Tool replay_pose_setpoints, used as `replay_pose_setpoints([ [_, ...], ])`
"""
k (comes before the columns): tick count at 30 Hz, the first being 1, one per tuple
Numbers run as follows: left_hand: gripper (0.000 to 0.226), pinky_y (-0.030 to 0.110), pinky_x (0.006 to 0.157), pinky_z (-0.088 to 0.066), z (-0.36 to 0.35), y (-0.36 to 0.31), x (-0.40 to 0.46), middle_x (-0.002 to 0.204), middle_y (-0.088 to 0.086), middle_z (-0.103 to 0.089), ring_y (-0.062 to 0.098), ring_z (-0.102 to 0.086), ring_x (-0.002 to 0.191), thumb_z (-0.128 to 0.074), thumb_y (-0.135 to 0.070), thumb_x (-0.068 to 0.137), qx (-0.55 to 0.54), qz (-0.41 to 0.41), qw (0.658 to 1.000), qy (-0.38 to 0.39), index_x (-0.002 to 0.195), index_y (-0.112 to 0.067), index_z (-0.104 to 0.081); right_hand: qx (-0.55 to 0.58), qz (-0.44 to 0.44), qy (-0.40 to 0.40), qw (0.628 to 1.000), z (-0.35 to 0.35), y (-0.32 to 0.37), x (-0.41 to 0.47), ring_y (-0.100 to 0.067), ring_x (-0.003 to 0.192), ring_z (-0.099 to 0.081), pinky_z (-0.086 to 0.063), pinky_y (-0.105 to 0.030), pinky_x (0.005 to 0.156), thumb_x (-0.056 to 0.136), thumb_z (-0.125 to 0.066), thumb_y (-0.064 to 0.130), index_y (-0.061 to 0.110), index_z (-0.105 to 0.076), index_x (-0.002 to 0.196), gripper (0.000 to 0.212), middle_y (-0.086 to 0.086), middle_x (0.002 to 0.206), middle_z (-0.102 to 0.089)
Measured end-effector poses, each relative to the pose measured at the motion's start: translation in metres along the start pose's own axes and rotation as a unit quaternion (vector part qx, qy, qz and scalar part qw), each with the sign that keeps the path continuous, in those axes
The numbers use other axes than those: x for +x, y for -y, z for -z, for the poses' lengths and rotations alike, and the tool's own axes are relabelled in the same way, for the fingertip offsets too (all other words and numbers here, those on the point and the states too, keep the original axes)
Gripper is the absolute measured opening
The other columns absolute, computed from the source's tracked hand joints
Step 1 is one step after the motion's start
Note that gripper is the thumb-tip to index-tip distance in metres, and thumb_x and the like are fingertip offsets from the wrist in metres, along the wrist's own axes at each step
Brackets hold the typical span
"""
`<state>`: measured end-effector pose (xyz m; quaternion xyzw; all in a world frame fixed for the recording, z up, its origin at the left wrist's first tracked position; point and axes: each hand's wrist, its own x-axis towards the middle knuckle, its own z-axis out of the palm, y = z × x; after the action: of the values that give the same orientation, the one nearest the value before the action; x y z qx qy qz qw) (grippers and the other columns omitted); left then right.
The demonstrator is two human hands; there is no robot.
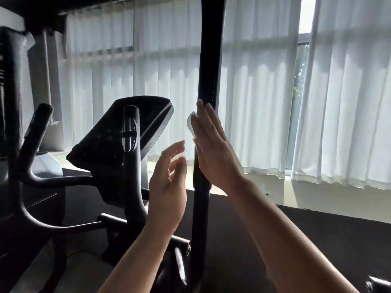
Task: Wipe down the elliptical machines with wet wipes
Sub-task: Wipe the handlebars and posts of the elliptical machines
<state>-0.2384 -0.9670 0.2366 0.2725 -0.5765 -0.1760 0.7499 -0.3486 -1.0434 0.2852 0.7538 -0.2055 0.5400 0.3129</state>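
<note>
White curtains (264,92) hang across the whole window wall and let in a soft glare, so the black elliptical (118,166) in front of them shows mostly as a silhouette on the dark floor mat (328,240). Its console (129,127) tilts back to the left of centre, and a tall upright handlebar (208,60) rises nearer to us, running from the base up past the top of view. The right hand (213,144) lies flat against that bar with straight fingers, pressing a white wipe (191,125) onto it; the wipe peeks out at the hand's left edge, sandwiched between palm and bar. I'd say an open palm is used here because it spreads the damp cloth over a long stretch of the tube and lets it slide along the length without bunching. The left hand (169,178) hovers just left of the bar, apart from it, fingers loosely curved. Something pale seems to sit at its fingertips, perhaps a second wipe, but against the bright curtain I cannot tell, so I can't say whether it holds anything. It looks placed to steady the swinging bar or to take the other side. The console and the curved grips at the left appear untouched for now, so the job seems partway through.
</note>
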Motion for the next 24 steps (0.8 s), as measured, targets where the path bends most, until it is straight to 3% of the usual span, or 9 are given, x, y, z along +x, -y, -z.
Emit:
replay_pose_setpoints([
  [3,0.029,0.040,0.110,-0.042,-0.011,-0.011,0.024,0.127,-0.018,-0.060,0.010,-0.056,0.124,-0.048,-0.014,0.101,0.009,-0.029,1.000,-0.002,0.122,-0.033,-0.058,-0.028,0.026,-0.024,0.999,0.017,-0.026,0.058,-0.044,0.143,-0.024,-0.033,-0.048,0.115,0.100,-0.040,-0.003,-0.008,-0.052,0.134,0.037,-0.030,0.150,-0.034],
  [6,0.029,0.033,0.108,-0.043,-0.015,-0.027,0.051,0.126,-0.019,-0.059,-0.009,-0.055,0.114,-0.050,-0.015,0.102,-0.004,-0.025,1.000,0.000,0.115,-0.039,-0.059,-0.061,0.011,-0.083,0.995,0.033,-0.045,0.098,-0.051,0.140,-0.027,-0.036,-0.062,0.108,0.098,-0.048,0.007,0.004,-0.061,0.131,0.035,-0.031,0.149,-0.034],
  [8,0.030,0.017,0.099,-0.041,-0.017,-0.034,0.064,0.127,-0.016,-0.058,-0.016,-0.054,0.107,-0.052,-0.013,0.101,0.009,-0.050,0.999,0.006,0.113,-0.040,-0.057,-0.066,-0.002,-0.122,0.990,0.037,-0.043,0.095,-0.047,0.133,-0.038,-0.044,-0.058,0.102,0.097,-0.051,0.010,0.011,-0.066,0.127,0.033,-0.028,0.146,-0.041],
  [10,0.033,0.003,0.087,-0.037,-0.019,-0.037,0.070,0.129,-0.013,-0.057,-0.013,-0.056,0.104,-0.053,-0.012,0.100,0.031,-0.066,0.997,0.017,0.113,-0.042,-0.054,-0.058,-0.041,-0.143,0.987,0.034,-0.027,0.067,-0.041,0.119,-0.051,-0.054,-0.053,0.089,0.095,-0.055,0.006,0.014,-0.067,0.124,0.033,-0.021,0.135,-0.051],
  [12,0.034,-0.002,0.080,-0.036,-0.024,-0.035,0.072,0.124,-0.018,-0.055,-0.010,-0.055,0.104,-0.054,-0.011,0.099,0.055,-0.063,0.996,0.024,0.115,-0.041,-0.053,-0.036,-0.066,-0.133,0.988,0.023,-0.005,0.032,-0.036,0.111,-0.058,-0.058,-0.046,0.082,0.094,-0.053,0.007,0.012,-0.068,0.122,0.033,-0.017,0.125,-0.057],
  [15,0.035,0.003,0.085,-0.039,-0.038,-0.029,0.069,0.118,-0.026,-0.052,-0.011,-0.053,0.107,-0.054,-0.012,0.099,0.081,-0.080,0.993,0.015,0.122,-0.038,-0.051,0.009,-0.086,-0.127,0.988,0.011,0.008,0.008,-0.024,0.120,-0.058,-0.054,-0.035,0.095,0.097,-0.048,0.013,0.007,-0.070,0.118,0.032,-0.012,0.130,-0.061],
  [19,0.034,0.011,0.090,-0.043,-0.053,-0.025,0.082,0.126,-0.011,-0.056,-0.001,-0.056,0.110,-0.052,-0.022,0.099,0.088,-0.103,0.991,-0.006,0.132,-0.029,-0.051,0.059,-0.054,-0.117,0.990,0.027,-0.008,0.039,-0.017,0.123,-0.054,-0.044,-0.025,0.105,0.096,-0.044,0.006,0.000,-0.065,0.122,0.034,-0.012,0.130,-0.061],
  [22,0.050,0.022,0.094,-0.045,-0.061,-0.035,0.108,0.132,-0.003,-0.054,0.012,-0.058,0.113,-0.053,-0.027,0.093,0.150,-0.151,0.977,-0.024,0.142,-0.021,-0.046,0.074,0.000,-0.133,0.988,0.040,-0.033,0.092,-0.017,0.100,-0.061,-0.053,-0.025,0.085,0.094,-0.054,-0.001,-0.002,-0.067,0.107,0.018,-0.010,0.110,-0.066],
  [24,0.053,0.028,0.098,-0.043,-0.068,-0.045,0.129,0.137,0.003,-0.052,0.017,-0.056,0.119,-0.057,-0.018,0.096,0.208,-0.193,0.959,-0.018,0.147,-0.015,-0.041,0.091,-0.009,-0.136,0.986,0.043,-0.048,0.135,-0.011,0.096,-0.060,-0.050,-0.020,0.076,0.096,-0.054,-0.001,0.000,-0.067,0.109,0.018,-0.007,0.110,-0.064],
])
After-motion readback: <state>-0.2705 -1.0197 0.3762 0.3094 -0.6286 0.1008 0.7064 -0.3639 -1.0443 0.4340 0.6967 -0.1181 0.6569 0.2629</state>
